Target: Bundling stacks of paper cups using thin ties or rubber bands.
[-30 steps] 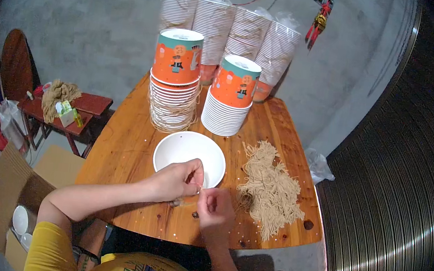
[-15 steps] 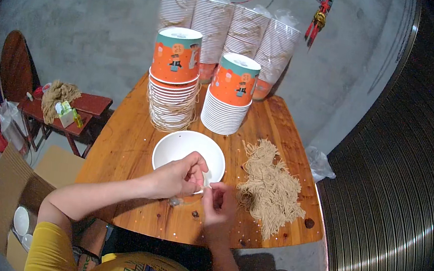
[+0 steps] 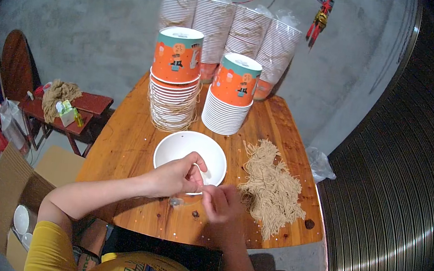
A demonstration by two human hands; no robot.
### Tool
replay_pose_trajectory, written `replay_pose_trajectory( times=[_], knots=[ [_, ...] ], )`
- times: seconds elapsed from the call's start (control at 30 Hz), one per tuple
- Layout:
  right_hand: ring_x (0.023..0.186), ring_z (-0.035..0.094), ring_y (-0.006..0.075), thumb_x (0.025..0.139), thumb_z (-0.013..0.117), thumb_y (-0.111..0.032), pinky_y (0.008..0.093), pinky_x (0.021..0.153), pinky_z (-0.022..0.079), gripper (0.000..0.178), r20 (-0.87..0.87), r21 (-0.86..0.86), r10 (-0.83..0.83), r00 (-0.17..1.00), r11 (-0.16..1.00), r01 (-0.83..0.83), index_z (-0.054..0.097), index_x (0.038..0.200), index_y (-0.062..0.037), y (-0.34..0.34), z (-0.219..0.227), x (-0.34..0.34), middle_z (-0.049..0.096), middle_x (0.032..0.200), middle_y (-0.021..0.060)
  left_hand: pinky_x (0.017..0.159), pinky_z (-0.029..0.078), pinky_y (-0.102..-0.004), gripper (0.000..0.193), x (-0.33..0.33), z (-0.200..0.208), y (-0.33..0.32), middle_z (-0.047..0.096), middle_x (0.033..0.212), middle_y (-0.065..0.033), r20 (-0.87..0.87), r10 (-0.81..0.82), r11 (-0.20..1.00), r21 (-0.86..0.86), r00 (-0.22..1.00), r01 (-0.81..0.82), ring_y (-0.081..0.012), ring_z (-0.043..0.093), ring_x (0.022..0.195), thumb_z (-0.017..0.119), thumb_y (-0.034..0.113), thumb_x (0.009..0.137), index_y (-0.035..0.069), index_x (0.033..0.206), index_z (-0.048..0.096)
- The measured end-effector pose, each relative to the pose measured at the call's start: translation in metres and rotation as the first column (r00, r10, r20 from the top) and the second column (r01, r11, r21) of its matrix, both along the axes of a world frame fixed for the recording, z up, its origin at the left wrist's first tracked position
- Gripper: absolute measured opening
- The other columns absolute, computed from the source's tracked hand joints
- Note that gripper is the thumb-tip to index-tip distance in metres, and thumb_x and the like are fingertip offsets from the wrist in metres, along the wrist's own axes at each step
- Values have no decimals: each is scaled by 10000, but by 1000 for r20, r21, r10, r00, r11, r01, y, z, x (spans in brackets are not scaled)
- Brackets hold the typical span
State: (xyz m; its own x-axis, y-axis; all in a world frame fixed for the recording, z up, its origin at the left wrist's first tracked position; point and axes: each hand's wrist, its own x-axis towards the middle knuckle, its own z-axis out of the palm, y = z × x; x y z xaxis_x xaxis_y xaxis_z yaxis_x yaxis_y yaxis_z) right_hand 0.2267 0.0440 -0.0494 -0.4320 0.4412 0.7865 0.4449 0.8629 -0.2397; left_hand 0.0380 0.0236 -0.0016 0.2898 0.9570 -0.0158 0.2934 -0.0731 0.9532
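Taking the spot where the fingertips meet as the middle of the clock: the left hand (image 3: 179, 178) and right hand (image 3: 221, 203) are both curled into a fingertip pinch, tips touching or as good as. Can't tell what's between them; it's too small, and the right one is a bit blurry. Two pinches brought together like that look to me like a grip for something thin and fiddly.

The white bowl (image 3: 179, 146) sits at about 11 to 12 o'clock, partly hidden behind the left hand, whose fingers are over its near rim. My guess is it's kept close so small bits land in it and nobody has to reach.

The pile of tan cords (image 3: 271, 190) is a loose heap at 3 o'clock, just beside the right hand. Handy spot for grabbing one, I'd say.

Up at 11 o'clock on the wooden worktop (image 3: 126, 138) there's an orange-and-teal cup stack (image 3: 175, 69) with cord loops (image 3: 171, 114) round its lower part, probably hung there so they don't tangle. The shorter cup stack (image 3: 226, 114) at 12 shows no loops. Both are upside down, which likely keeps them steady.

Behind, also around 12, bagged cup stacks (image 3: 211, 28) stand near the wall, likely out of the way. The cardboard box (image 3: 7, 192) is down at 8 to 9 o'clock, off the worktop.
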Motion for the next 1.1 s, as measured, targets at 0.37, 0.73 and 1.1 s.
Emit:
replay_pose_trajectory(
  times=[0.37,0.73,1.1],
  knots=[
    [615,543,197,773,661,-58,312,573,455,132,240,-177,153,959,978,-111,565,863,-68,2,30,0,519,755,55,675,449,-241,323,3,7,-6,563,833,-35,-72,17,1000,25,997,-15,-95,532,772,628,64,859,17,1090,406],
    [594,402,32,883,574,-37,202,551,342,28,-384,-697,25,923,647,-308,589,898,-55,0,7,3,447,694,-63,706,449,-230,298,0,2,-3,550,864,-26,24,-18,999,32,1000,18,-82,528,789,590,8,844,13,1083,412],
    [683,539,218,836,601,-27,322,610,435,78,-136,-294,14,991,954,-54,554,897,-40,-7,12,-9,533,800,79,680,445,-238,316,1,-4,-2,541,826,-21,-88,-33,993,109,996,43,-86,518,756,616,65,860,22,1103,419]
  ],
)
